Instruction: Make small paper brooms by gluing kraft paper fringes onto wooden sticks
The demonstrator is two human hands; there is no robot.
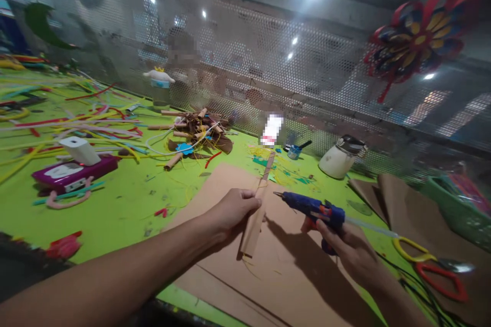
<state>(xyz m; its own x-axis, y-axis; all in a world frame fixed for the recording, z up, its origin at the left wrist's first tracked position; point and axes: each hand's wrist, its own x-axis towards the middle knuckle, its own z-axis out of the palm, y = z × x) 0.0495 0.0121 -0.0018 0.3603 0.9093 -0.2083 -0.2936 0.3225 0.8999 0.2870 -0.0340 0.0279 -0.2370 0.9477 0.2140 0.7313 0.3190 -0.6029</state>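
Observation:
My left hand (238,209) grips a narrow folded strip of brown cardboard (253,232), thumb on its face, the strip slanting away from me. A thin yellow string shows at its near end. In my right hand (351,245) is a blue hot glue gun (312,207), its metal nozzle aimed left toward the strip but apart from it. A clear glue stick (370,227) sticks out of the gun's back. Beneath both hands lies a large brown cardboard sheet (215,199). The fingers under the strip are partly hidden.
Scissors (433,260) with yellow and red handles lie at right, near a green basket (460,209). A white jar (341,158) stands behind. At left are a purple power strip (74,173) and colourful pipe strips (76,130). A pile of brown rolls (199,130) sits farther back.

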